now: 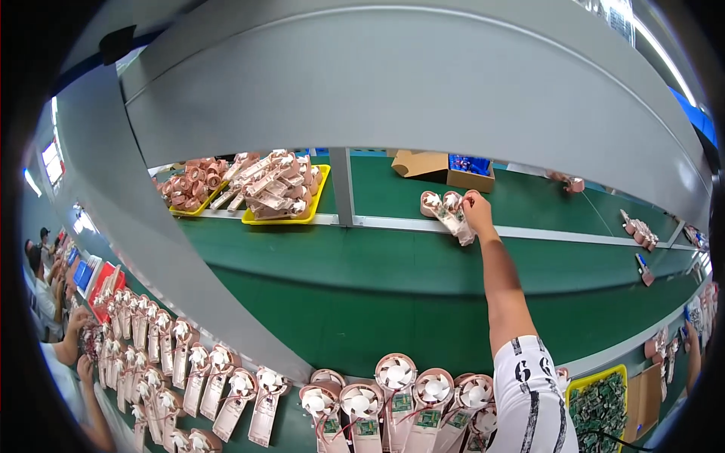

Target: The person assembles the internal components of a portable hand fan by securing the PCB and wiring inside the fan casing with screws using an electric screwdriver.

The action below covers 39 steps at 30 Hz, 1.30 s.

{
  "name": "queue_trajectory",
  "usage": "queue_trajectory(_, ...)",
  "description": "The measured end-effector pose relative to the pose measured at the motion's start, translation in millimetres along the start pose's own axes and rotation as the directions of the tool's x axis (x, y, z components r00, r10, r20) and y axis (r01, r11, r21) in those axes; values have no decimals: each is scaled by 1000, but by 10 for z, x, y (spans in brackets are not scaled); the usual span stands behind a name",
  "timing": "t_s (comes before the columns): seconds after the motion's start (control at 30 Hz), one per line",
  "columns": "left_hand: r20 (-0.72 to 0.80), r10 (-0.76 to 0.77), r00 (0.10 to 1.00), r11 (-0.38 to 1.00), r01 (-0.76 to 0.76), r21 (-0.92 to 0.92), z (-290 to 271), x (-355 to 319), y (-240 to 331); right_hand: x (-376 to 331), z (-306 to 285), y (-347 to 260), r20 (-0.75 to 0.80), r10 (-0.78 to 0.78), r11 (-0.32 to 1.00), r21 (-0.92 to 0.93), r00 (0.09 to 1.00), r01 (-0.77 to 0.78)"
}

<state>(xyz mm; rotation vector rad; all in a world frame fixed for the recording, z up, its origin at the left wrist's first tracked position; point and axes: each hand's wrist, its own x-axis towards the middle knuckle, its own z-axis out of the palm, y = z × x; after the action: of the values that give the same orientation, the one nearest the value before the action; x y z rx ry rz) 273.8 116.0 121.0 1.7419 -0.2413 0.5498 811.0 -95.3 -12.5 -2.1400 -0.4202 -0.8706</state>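
My right arm, in a white sleeve with dark marks, stretches across the green bench to the metal rail. At its end my right hand (477, 214) is closed at the round head of a pink handheld-fan housing. Beside it lie more pink fan housings (450, 214), bunched together across the rail, with white blades and green circuit boards showing. The hand partly hides the housing it grips. My left hand is out of view. Close in front of me stand several open fan housings (396, 373) with white fan blades, green boards and red wires.
Yellow trays (323, 198) heaped with pink housings stand at the far left. A cardboard box (470, 180) with blue parts sits beyond the rail. Green circuit boards fill a yellow tray (624, 371) at lower right. A grey post and beam (343, 189) frame the bench. Other people work at both sides.
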Motion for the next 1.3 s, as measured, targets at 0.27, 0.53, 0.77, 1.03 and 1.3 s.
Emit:
queue_trajectory(0.27, 54, -30, 998, 999, 32, -33, 37, -958, -370, -494, -143, -651, -61, 454, 810, -388, 889, -441)
queue_trajectory(0.53, 27, -36, 999, 999, 36, -25, 6, -1613, -514, -855, -205, -627, 13, 248, 763, -618, 969, -187)
queue_trajectory(0.77, 31, -26, 999, 999, 28, -46, 18, -1695, -552, -631, -124, -571, 1, 428, 792, -483, 904, -374)
queue_trajectory(1.03, 42, -33, 999, 998, 35, -51, 70, -1709, -583, -260, -64, -621, -14, 566, 696, -527, 824, -487)
queue_trajectory(1.3, 67, -80, 995, 994, 84, -69, 12, -1749, -558, -482, -142, -341, 202, 546, 777, -484, 813, -402)
